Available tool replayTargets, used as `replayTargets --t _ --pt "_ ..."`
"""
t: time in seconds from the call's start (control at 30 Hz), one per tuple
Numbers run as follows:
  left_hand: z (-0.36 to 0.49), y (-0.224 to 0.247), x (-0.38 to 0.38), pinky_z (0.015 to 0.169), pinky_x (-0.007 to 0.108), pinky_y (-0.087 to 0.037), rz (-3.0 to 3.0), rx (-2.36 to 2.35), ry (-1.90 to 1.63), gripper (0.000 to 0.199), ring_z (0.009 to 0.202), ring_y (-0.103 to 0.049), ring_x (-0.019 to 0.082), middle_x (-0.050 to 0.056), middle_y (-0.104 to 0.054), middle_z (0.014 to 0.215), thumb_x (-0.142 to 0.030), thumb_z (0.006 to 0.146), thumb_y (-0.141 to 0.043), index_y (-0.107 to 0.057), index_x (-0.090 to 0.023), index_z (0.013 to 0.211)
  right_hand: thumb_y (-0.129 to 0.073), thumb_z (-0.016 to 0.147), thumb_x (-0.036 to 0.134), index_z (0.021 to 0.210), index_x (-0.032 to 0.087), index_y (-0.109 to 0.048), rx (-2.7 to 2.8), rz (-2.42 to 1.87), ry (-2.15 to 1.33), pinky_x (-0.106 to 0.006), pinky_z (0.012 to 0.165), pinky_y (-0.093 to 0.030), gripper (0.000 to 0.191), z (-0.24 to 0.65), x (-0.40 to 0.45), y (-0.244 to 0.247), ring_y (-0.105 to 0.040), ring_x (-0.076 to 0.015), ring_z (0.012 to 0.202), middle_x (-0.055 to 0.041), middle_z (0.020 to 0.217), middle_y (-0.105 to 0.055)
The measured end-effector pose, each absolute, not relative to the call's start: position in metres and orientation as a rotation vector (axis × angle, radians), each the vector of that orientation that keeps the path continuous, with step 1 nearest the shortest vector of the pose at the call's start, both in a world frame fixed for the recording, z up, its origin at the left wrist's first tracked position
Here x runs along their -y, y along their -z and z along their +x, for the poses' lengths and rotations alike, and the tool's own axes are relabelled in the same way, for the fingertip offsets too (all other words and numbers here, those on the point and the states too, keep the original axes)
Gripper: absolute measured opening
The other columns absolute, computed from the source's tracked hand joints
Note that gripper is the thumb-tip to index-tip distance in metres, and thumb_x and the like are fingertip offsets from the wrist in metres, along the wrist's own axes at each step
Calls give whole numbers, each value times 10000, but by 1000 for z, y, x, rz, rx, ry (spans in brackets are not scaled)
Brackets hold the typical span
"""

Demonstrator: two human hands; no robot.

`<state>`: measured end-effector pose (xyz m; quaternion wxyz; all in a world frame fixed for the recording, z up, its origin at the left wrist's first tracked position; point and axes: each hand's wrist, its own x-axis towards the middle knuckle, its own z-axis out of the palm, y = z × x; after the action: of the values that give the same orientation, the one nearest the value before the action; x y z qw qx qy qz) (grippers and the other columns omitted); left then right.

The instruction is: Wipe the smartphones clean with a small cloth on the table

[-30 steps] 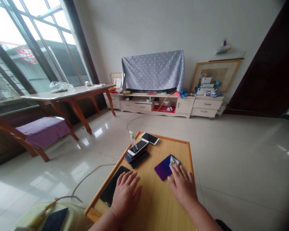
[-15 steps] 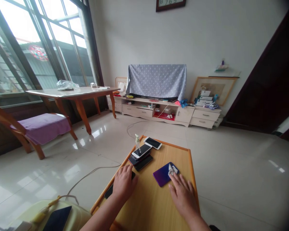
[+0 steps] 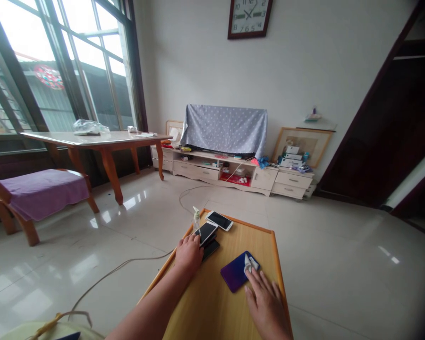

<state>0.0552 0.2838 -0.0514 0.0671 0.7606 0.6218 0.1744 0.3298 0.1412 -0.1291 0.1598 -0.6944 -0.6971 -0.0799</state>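
Observation:
My left hand (image 3: 189, 254) reaches over the near-left end of a small phone stack. Its fingertips touch or nearly touch the white-framed phone (image 3: 207, 232) on top, and its fingers are partly curled. A black phone (image 3: 210, 250) shows beneath that one. On the right, my right hand (image 3: 265, 298) lies with fingers stretched out. Its fingertips rest at a crumpled white cloth or tissue (image 3: 248, 264) on the back of a blue-purple phone (image 3: 233, 275), which lies on the wooden tabletop (image 3: 212, 304).
Another white phone (image 3: 220, 220) lies at the far end, near a clear pump bottle (image 3: 196, 219). Raised orange edging (image 3: 279, 264) borders the tabletop. A cable (image 3: 116, 269) runs across the floor at left, towards a pale yellow stool (image 3: 24, 331).
My left hand has moved forward from a black phone at the left edge to the stack. My right hand stays by the cloth. The view has tilted up and turned right.

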Motion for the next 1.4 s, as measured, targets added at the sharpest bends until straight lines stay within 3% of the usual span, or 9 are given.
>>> replayTargets --t 0.27,0.43,0.57,0.67,0.9,1.03,1.4 --pt "31 52 -251 1118 442 -367 2165 -1806 -723 400 1291 -544 297 121 -658 1354 -356 977 -425 -630 -222 1293 -385 1015 372 1516 340 -474 2008 -1982 218 -555 1165 -339 510 329 -141 128 -429 -282 1443 -4 1543 -504" --pt "6 50 -227 965 401 -464 1906 -1770 -946 410 1116 -634 271 91 -702 1235 -475 1003 -364 -637 -266 1226 -379 1012 384 1509 342 -483 2004 -1987 208 -537 1167 -330 510 329 -140 127 -423 -275 1445 -1 1546 -501" --pt "-8 53 -213 844 360 -515 1622 -1671 -1131 483 920 -661 237 57 -731 1001 -593 948 -427 -631 -227 1187 -372 1009 382 1498 344 -499 1990 -1995 203 -537 1168 -321 506 329 -139 128 -426 -274 1441 1 1544 -504" --pt "-12 57 -203 752 341 -553 1378 -1603 -1217 614 813 -663 213 55 -721 939 -647 889 -477 -593 -169 1255 -372 1007 376 1501 342 -495 1991 -1999 187 -552 1162 -324 510 328 -139 127 -426 -282 1439 -2 1550 -497" --pt "-22 52 -175 623 302 -549 1026 -1483 -1219 653 645 -612 155 10 -675 780 -612 800 -617 -607 -150 1261 -359 1013 379 1494 325 -507 1992 -1980 191 -560 1156 -338 506 328 -137 125 -434 -282 1435 -13 1537 -513" --pt "-32 59 -163 616 290 -548 867 -1434 -1216 677 651 -610 147 -15 -647 754 -585 739 -719 -605 -167 1259 -368 1007 371 1504 336 -492 1989 -1988 169 -570 1161 -326 513 329 -137 125 -423 -288 1443 -12 1544 -505" --pt "-53 71 -140 682 307 -594 733 -1472 -1235 579 741 -691 168 6 -686 828 -539 751 -725 -604 -195 1202 -397 990 331 1505 341 -487 1975 -1996 193 -537 1156 -336 524 328 -134 125 -424 -266 1445 -17 1531 -523"
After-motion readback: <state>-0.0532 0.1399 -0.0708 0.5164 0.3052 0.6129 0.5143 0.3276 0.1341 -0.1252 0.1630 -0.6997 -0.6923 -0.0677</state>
